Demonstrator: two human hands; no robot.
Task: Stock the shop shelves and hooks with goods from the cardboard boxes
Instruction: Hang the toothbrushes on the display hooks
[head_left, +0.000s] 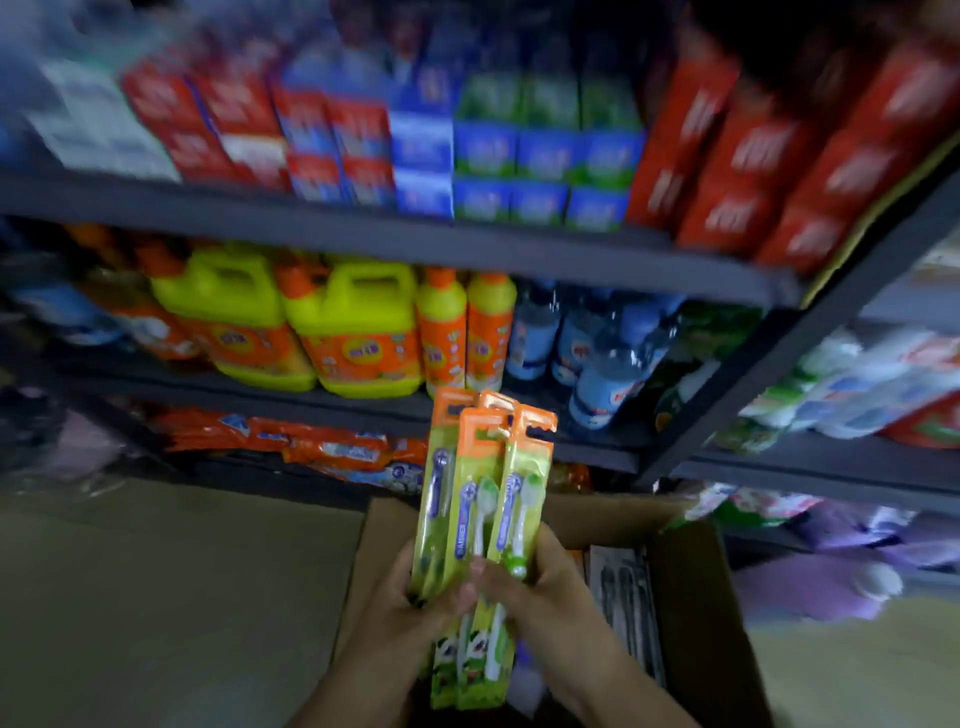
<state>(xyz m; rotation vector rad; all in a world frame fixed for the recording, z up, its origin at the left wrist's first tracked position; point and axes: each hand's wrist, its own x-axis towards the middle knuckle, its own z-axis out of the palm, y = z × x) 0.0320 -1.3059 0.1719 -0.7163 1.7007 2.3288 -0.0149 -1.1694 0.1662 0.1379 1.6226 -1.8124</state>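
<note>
Both hands round toothbrush pks, above open cardboard box, by shelves.

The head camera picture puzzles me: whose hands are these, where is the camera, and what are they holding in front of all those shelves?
There is no machine here. A person wears one wide camera on the head, looking forward and down, so you see their own two arms reaching into the picture. The left hand and the right hand together grip a bundle of toothbrush packs, yellow-green cards with orange hanging tabs on top. Just below and behind them sits an open cardboard box, with more goods inside that are too blurred to name. Ahead stand dark shop shelves: red, blue and green cartons on top, and yellow jugs beside orange-capped bottles and clear water bottles on the shelf below. The picture is smeared because the head was moving.
</note>
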